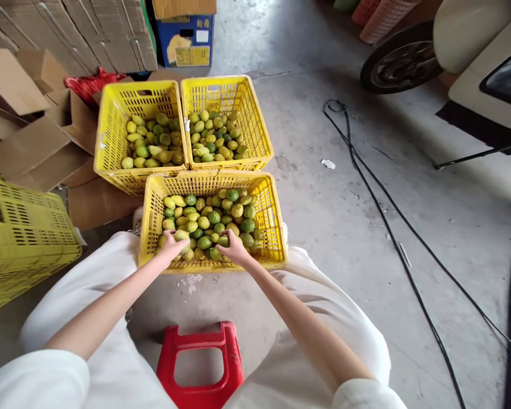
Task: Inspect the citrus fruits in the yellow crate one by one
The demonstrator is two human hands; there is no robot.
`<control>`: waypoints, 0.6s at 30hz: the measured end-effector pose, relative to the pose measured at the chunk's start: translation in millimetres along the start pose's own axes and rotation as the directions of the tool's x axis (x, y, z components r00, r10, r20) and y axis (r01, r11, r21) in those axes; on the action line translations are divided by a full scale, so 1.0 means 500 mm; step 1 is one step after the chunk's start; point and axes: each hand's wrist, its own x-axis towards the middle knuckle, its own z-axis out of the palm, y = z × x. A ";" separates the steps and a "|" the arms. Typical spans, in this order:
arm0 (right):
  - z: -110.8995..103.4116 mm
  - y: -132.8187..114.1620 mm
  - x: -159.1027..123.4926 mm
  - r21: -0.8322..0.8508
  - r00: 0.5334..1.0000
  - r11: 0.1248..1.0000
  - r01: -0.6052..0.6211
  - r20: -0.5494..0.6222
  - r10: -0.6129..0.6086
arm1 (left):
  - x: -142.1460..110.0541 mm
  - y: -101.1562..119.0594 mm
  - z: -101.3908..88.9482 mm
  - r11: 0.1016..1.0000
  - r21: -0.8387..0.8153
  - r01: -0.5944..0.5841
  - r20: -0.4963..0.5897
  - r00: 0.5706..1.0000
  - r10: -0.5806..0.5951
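Note:
A yellow plastic crate (280, 241) stands on the floor between my knees, with many yellow and green lemons (214, 217) inside. My left hand (170, 250) is at the crate's near left, its fingers closed around a yellow-green lemon (181, 236). Farther right in the same crate, my right hand (235, 250) has thumb and fingers curled about a greener lemon (223, 241). Both hands are low among the fruit, palms turned inward. Parts of the held lemons are hidden by the fingers.
Two more yellow crates, a left one (106, 128) and a right one (262, 133), hold lemons just beyond. Another crate (25, 227) and cardboard boxes (29, 147) lie left. A red stool (166, 358) is beneath me. Black cables (392, 227) and a vehicle wheel (402, 62) are right.

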 end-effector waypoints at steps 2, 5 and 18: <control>-0.011 -0.039 0.008 0.064 0.998 0.998 -0.022 0.060 0.019 | -0.012 0.045 -0.004 0.991 -0.131 -0.002 0.053 0.999 0.009; -0.031 -0.108 -0.003 0.213 0.987 0.976 -0.048 0.158 0.014 | -0.051 0.110 -0.021 0.938 -0.345 -0.008 0.184 0.980 0.076; -0.079 -0.252 -0.053 0.680 0.987 0.715 -0.163 0.107 0.123 | -0.088 0.205 -0.040 0.702 -0.710 0.062 0.278 0.940 0.197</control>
